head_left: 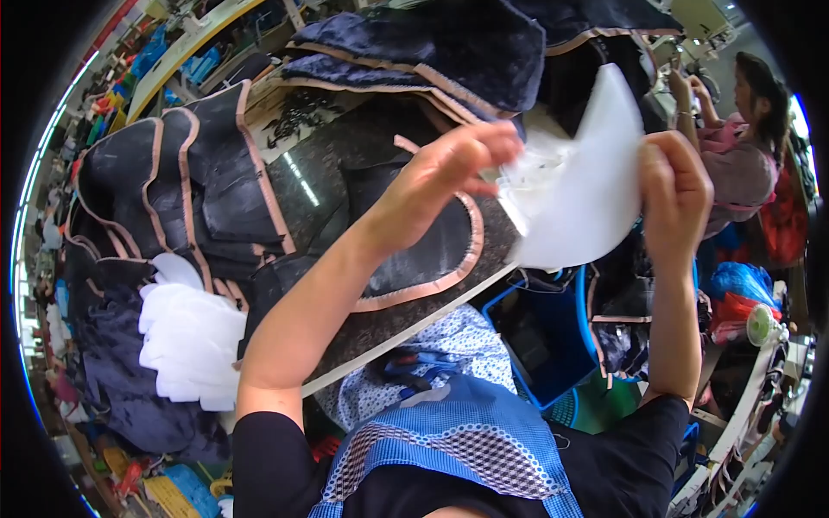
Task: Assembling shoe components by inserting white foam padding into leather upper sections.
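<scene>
A white sheet (pixel 596 186) was edge-pinched by the right hand (pixel 676 192), presumably against creasing. The left hand (pixel 445 177) was held half-open, apparently empty.

Bright; left hand (pixel 445 177) perhaps motion-blurred.

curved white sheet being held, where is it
In the head view, right of centre: the right hand holds the curved white sheet by its right edge, with the left hand to its left.
</scene>
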`<move>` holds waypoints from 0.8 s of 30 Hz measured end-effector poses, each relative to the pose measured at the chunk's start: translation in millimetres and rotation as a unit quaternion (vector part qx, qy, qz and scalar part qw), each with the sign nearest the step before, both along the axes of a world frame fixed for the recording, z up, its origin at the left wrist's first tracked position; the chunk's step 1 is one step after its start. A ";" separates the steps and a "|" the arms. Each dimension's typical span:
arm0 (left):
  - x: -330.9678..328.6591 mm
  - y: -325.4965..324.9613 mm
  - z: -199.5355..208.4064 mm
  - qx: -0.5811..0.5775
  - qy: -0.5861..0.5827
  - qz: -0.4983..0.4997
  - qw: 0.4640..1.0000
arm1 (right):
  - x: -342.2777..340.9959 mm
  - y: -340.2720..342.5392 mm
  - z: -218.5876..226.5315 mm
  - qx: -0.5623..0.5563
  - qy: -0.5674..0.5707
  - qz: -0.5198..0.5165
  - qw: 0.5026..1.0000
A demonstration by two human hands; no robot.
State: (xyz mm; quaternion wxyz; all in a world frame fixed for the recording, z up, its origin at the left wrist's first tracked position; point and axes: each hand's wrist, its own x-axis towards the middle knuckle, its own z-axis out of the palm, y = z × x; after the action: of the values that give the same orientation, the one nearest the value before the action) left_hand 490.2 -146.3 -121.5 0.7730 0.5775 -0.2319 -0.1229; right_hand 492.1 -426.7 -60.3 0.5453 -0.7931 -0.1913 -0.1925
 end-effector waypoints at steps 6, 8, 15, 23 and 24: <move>-57.2 33.5 25.2 0.262 0.064 0.120 0.956 | -18.4 55.9 -66.7 0.207 0.318 0.205 0.902; -74.0 35.1 -4.4 0.275 0.074 0.154 0.946 | -23.4 65.0 -90.9 0.157 0.366 0.238 0.886; -88.0 34.1 -78.6 0.481 -0.006 0.225 0.847 | -23.2 90.1 -129.6 -0.086 0.367 0.123 0.918; -85.4 28.1 -82.6 0.517 -0.121 0.258 0.807 | -25.5 91.5 -133.2 -0.099 0.349 0.092 0.927; -84.7 27.7 -82.2 0.517 -0.119 0.259 0.807 | -25.1 92.1 -133.5 -0.100 0.350 0.094 0.927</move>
State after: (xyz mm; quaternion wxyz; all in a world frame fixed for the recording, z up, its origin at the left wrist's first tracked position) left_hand 405.4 -118.7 -203.6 0.3296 0.9405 -0.0664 0.0500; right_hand 467.0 -334.6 -193.8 0.5114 -0.8387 -0.0806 0.1692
